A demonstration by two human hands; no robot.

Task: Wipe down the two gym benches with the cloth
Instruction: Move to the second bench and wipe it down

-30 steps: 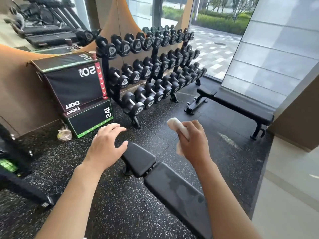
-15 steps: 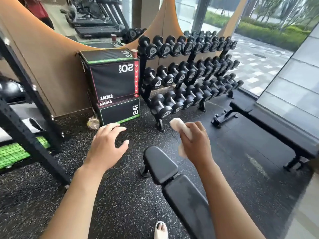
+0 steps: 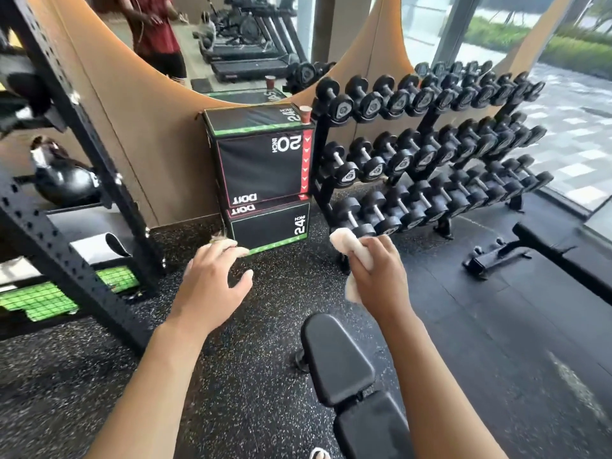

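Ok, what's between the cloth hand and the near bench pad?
Nothing: in the head view only speckled floor shows between the right hand, gripping the cloth, and the bench.

Single head-worn wide-angle view, looking forward and down from standing height. Both forearms enter from 6 o'clock, left hand (image 3: 212, 286) and right hand (image 3: 381, 279) close to the lens at centre. Near bench (image 3: 337, 362) sits just below at 5 o'clock. Dumbbell rack (image 3: 430, 150) at 1 o'clock, farther off; second bench (image 3: 563, 246) at 3 o'clock. No second view shares the scene.
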